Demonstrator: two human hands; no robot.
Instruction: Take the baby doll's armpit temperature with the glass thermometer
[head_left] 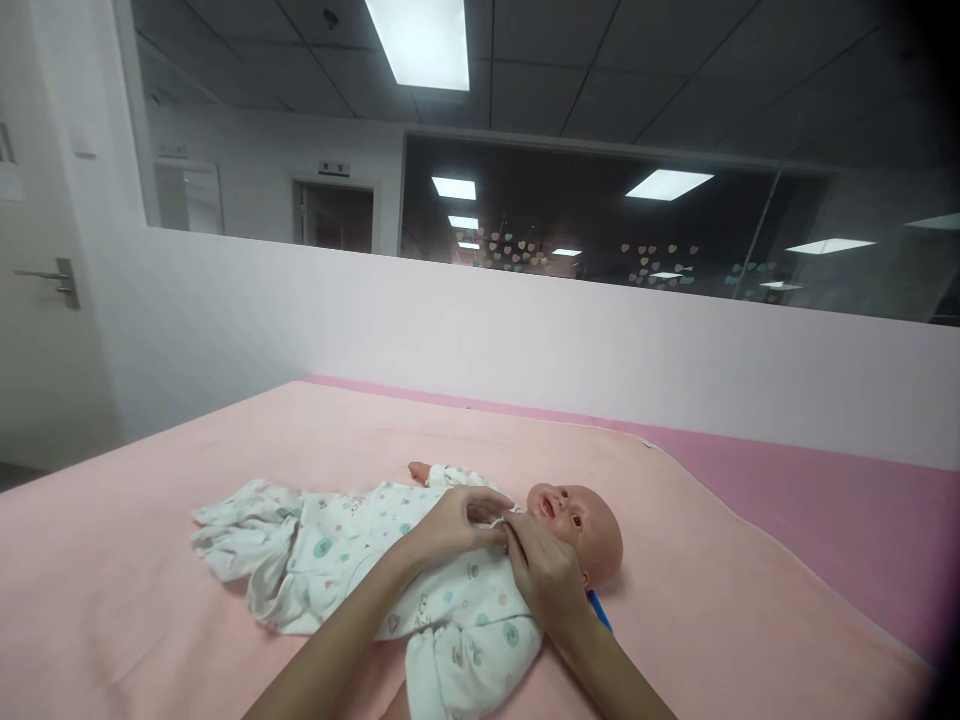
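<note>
Far to the left of the doll (596, 530), one door (37, 370) with one handle (56, 278) is seen, cut off by the picture's edge. The single outfit (461, 590) is worn by the doll, its leg end bunched at the far left of the doll's body; the doll's legs and feet are hidden in the folds. Beyond the doll's chest, one small doll hand (418, 471) is shown past the cuff of the far sleeve. The near sleeve (480, 660) is cut off below, and what pokes from its cuff can barely be made out.

Two hands are placed over the doll's upper chest. By the left hand (454, 525), curved above the chest, the outfit's neck edge is pinched between thumb and finger, with a gap left under the arched palm. By the right hand (549, 575), just beside the doll's chin, the same edge is gripped in bent fingers; exactly what is covered by the fingertips cannot be told. The outfit is thus found under and between both hands, its neck edge at the fingertips. The doll's neck is hidden.

To the right of the hands, the doll's one bald head is laid face up. Below it, one blue strip (600, 610) is partly covered by the right forearm. The doll is supported by one peach blanket (720, 620).
</note>
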